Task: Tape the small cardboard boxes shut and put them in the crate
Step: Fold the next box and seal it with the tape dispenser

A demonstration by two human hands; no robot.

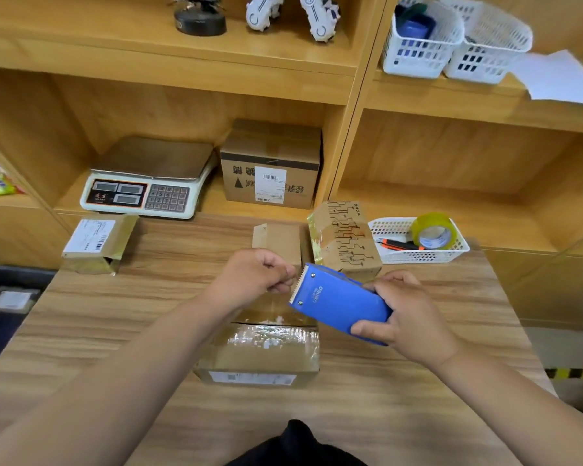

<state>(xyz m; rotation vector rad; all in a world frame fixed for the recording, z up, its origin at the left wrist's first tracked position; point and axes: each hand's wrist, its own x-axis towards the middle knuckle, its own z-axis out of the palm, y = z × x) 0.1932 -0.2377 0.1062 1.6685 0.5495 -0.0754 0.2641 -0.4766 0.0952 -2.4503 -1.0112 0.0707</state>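
Note:
A small cardboard box (263, 351) with glossy clear tape across its top lies on the wooden table (418, 415) in front of me. My right hand (408, 317) grips a blue tape dispenser (337, 302) just above the box's right side, toothed edge pointing left. My left hand (253, 277) has its fingers curled at that toothed edge, pinching what looks like the clear tape end. An open-flapped box (278, 242) and a printed, taped box (345, 240) stand behind my hands. Another small box (98, 243) with a white label lies at the table's far left.
A weighing scale (145, 183) and a larger labelled carton (271, 166) sit on the shelf behind the table. A white basket (418, 255) at the right holds a tape roll (433, 230) and an orange cutter. Two white baskets (451, 38) stand on the upper shelf.

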